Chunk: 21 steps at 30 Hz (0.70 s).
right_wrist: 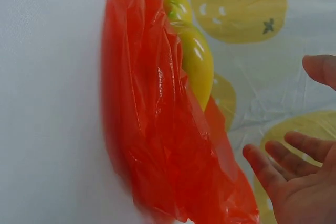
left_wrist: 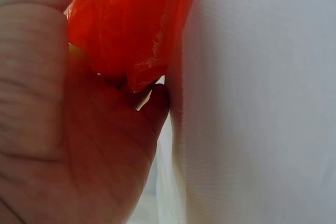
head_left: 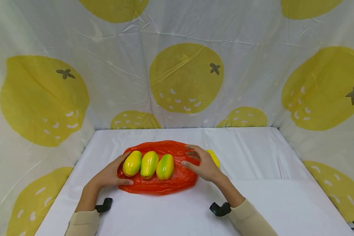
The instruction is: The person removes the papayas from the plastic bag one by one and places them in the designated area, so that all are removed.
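Observation:
Three glossy yellow-green papayas, the left one (head_left: 132,163), the middle one (head_left: 149,165) and the right one (head_left: 165,167), lie side by side on a crumpled red plastic bag (head_left: 157,188). At the bag's left end my left hand (head_left: 112,173) grips its edge, the thumb in front and the fingers round the far side by the left papaya. The left wrist view shows red plastic (left_wrist: 126,24) between thumb and fingers. My right hand (head_left: 205,165) hovers at the bag's right end, fingers spread and holding nothing; the right wrist view shows a gap between it and the bag.
Behind my right hand a yellow object (head_left: 213,158) is partly hidden on the white-covered table (head_left: 253,203). Lemon-print cloth (head_left: 183,29) walls in the back and both sides. A black wrist device (head_left: 220,209) sits at each cuff.

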Each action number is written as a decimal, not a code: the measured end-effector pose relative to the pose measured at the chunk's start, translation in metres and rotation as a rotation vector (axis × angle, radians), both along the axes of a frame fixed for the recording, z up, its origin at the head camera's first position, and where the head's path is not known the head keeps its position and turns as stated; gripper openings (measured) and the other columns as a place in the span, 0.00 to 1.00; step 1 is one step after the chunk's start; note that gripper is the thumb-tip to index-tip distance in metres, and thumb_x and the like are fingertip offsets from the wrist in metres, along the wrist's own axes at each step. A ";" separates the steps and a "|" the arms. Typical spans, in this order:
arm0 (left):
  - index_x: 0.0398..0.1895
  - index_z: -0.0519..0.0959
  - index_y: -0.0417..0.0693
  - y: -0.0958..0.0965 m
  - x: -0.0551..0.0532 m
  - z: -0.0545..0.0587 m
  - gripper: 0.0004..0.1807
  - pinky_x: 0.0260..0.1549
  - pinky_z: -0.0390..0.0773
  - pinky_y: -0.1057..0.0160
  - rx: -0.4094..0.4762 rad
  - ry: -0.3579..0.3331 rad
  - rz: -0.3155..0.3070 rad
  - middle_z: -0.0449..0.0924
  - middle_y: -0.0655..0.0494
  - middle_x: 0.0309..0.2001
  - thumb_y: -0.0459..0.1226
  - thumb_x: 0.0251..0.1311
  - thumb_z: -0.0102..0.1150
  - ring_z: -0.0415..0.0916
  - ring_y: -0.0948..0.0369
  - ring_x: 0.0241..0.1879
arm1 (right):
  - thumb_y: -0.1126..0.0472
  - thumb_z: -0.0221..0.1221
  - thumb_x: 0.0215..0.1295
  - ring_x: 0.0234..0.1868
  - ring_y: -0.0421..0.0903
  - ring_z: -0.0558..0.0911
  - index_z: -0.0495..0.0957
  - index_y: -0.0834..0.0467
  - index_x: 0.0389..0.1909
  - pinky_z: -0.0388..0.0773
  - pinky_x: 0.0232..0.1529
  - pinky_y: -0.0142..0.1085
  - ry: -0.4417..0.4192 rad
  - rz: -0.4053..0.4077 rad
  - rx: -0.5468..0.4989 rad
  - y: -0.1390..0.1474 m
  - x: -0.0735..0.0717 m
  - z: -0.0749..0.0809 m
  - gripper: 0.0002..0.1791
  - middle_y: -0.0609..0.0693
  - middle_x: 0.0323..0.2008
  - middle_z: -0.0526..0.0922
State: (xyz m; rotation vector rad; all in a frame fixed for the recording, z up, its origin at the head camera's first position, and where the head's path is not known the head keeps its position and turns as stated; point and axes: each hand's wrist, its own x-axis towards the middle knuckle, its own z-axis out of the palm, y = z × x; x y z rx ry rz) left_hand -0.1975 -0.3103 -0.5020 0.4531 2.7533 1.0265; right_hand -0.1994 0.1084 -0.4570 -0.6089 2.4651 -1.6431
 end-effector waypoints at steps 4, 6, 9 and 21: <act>0.84 0.49 0.55 0.000 0.000 0.000 0.68 0.66 0.70 0.30 -0.003 0.003 0.001 0.56 0.47 0.80 0.58 0.41 0.81 0.58 0.41 0.76 | 0.48 0.68 0.66 0.67 0.62 0.77 0.68 0.49 0.73 0.79 0.63 0.58 -0.012 0.027 -0.016 -0.007 -0.002 -0.003 0.36 0.58 0.71 0.72; 0.83 0.49 0.54 0.000 -0.001 0.000 0.69 0.66 0.70 0.30 -0.006 0.008 0.000 0.57 0.46 0.80 0.58 0.41 0.82 0.58 0.41 0.75 | 0.47 0.68 0.65 0.66 0.60 0.78 0.68 0.49 0.72 0.79 0.64 0.58 -0.015 0.027 -0.009 -0.010 -0.003 -0.004 0.36 0.58 0.70 0.73; 0.83 0.50 0.54 0.000 -0.001 -0.001 0.69 0.65 0.70 0.31 -0.007 0.011 -0.003 0.57 0.46 0.79 0.58 0.41 0.82 0.59 0.41 0.75 | 0.46 0.68 0.65 0.65 0.57 0.79 0.69 0.50 0.71 0.79 0.64 0.56 -0.010 0.020 0.014 -0.015 -0.004 -0.006 0.36 0.58 0.69 0.73; 0.84 0.49 0.57 -0.001 -0.002 -0.003 0.69 0.64 0.73 0.32 -0.012 0.004 0.001 0.57 0.48 0.79 0.59 0.40 0.81 0.59 0.42 0.75 | 0.42 0.68 0.64 0.60 0.49 0.81 0.69 0.48 0.72 0.84 0.59 0.47 -0.050 -0.037 0.122 -0.030 -0.005 -0.011 0.38 0.54 0.69 0.74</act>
